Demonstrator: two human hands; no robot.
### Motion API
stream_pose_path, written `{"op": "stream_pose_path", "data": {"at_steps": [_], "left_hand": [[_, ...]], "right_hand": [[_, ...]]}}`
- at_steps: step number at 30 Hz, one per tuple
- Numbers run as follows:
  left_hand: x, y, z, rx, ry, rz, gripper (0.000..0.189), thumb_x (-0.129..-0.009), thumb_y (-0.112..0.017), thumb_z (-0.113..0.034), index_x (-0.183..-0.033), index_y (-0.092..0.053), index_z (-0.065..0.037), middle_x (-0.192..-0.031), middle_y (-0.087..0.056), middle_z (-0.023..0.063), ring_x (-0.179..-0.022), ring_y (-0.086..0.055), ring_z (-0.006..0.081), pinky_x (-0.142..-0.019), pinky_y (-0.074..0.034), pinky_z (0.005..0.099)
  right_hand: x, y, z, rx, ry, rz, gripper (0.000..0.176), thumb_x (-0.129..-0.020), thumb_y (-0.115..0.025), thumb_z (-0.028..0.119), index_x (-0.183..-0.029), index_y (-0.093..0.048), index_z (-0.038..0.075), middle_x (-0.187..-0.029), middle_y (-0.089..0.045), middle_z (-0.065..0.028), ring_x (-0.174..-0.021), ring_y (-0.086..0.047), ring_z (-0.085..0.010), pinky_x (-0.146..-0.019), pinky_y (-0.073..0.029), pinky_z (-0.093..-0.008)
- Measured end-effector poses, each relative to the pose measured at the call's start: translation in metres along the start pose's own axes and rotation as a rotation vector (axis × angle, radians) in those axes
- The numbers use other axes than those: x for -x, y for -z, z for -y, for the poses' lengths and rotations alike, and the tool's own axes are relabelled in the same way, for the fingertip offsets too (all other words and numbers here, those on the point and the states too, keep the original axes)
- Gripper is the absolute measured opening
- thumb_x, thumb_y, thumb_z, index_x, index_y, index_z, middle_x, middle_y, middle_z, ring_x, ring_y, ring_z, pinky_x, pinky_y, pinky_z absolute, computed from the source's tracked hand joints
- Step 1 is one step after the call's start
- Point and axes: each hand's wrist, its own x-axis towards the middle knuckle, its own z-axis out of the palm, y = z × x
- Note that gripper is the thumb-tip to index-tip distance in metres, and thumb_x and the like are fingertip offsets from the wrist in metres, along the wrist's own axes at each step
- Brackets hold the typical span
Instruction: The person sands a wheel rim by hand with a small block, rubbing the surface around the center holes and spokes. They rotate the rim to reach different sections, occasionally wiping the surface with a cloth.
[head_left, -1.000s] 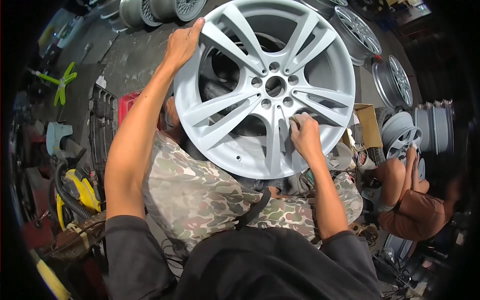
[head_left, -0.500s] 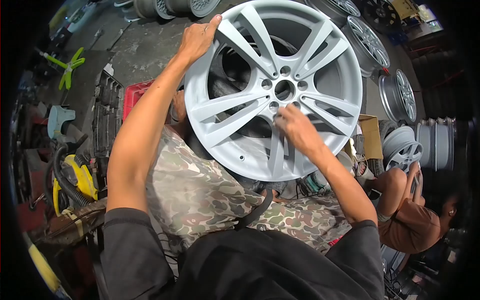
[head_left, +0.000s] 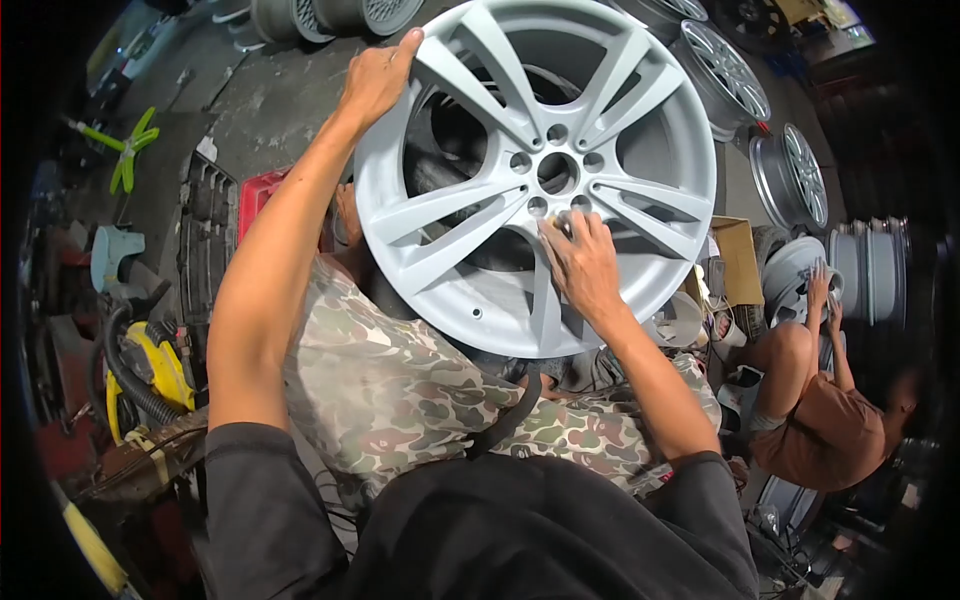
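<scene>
A large pale grey alloy wheel [head_left: 470, 245] with paired spokes is tilted up in front of me, over my camouflage-covered lap. My left hand [head_left: 380, 75] grips its outer rim at the upper left, thumb along the edge. Just below the centre bore, my right hand [head_left: 583, 255] is at the lug holes and the root of the lower spoke. Its thumb and fingers close around a small tan and dark piece [head_left: 563, 227], too covered to name.
At the right, a co-worker [head_left: 825, 400] crouches with hands on another wheel [head_left: 800, 275]. More wheels [head_left: 725, 80] stand behind, near a cardboard box [head_left: 738, 260]. A yellow machine with a black hose [head_left: 160, 370], a red crate [head_left: 260, 195] and a green cross-shaped tool [head_left: 127, 150] are at the left.
The alloy wheel and my left hand have shifted slightly left in view. My right hand has turned more upright, staying near the hub. The co-worker's hand has moved up over their wheel.
</scene>
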Motion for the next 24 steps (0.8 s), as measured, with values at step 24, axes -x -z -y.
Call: {"op": "stream_pose_path", "data": {"at_steps": [24], "left_hand": [[0.003, -0.002, -0.004, 0.036, 0.001, -0.061, 0.084, -0.102, -0.038, -0.07, -0.093, -0.073, 0.006, -0.086, -0.069, 0.0318, -0.09, -0.067, 0.0475, -0.087, -0.049, 0.0504]], "right_hand": [[-0.027, -0.019, 0.023, -0.032, -0.415, 0.024, 0.024, -0.096, -0.066, 0.023, -0.089, -0.076, 0.002, -0.101, -0.054, -0.0172, -0.103, -0.052, -0.0355, -0.081, -0.047, -0.0477]]}}
